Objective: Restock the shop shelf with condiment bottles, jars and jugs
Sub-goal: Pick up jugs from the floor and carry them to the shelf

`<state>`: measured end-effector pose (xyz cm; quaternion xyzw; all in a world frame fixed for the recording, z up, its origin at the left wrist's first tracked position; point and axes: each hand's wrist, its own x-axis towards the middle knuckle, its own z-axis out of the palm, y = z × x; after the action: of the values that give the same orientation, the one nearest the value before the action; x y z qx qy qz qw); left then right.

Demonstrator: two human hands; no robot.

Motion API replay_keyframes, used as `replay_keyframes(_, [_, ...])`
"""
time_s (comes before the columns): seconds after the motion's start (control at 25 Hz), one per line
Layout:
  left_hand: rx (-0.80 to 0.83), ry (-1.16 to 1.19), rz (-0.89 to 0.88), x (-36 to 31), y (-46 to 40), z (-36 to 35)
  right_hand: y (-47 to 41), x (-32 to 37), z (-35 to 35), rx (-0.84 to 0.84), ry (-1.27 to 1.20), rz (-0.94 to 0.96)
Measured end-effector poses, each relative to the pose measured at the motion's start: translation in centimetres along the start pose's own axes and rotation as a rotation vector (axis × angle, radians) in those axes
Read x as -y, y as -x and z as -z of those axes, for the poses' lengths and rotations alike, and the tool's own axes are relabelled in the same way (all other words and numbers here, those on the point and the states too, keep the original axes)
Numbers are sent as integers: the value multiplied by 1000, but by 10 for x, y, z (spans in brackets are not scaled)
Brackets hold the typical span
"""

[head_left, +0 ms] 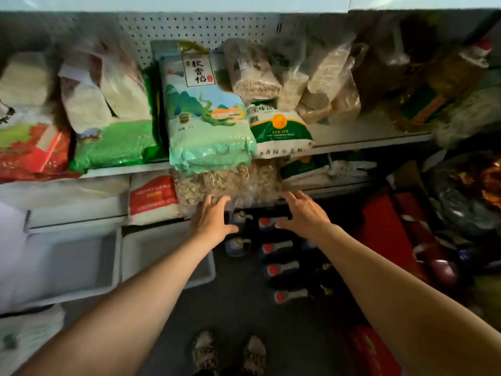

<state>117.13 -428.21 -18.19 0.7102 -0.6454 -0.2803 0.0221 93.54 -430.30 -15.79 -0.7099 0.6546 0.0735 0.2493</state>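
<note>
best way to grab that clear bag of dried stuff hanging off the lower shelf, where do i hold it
Judging by its pose, take the clear bag by its two bottom corners, coming from the front and below. It is soft and overhangs the shelf edge, so the lower end is the free part. The left hand and right hand are already spread open under it, one at each side.

Readable print on two bags

Teal rice bag [208, 115] reads 软香稻; white flour bag [282, 131] reads 香满园小麦粉 (both above the hands).
</note>
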Motion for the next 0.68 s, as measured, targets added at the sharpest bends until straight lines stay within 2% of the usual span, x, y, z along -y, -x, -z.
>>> replay_keyframes(0.16, [91,30,65,39,-16,-69,-25,-17,-69,34,-51,6])
replay_keyframes(0.36, [148,167,88,102,-50,-173,-73,-41,-192,71,-167,-36])
replay_keyframes(0.56, [136,306,151,169,-98,-290,-132,-61,-330,33,-379,-108])
replay_keyframes(0.68, [134,430,127,201,-138,-362,-176,-76,-407,10,-561,-152])
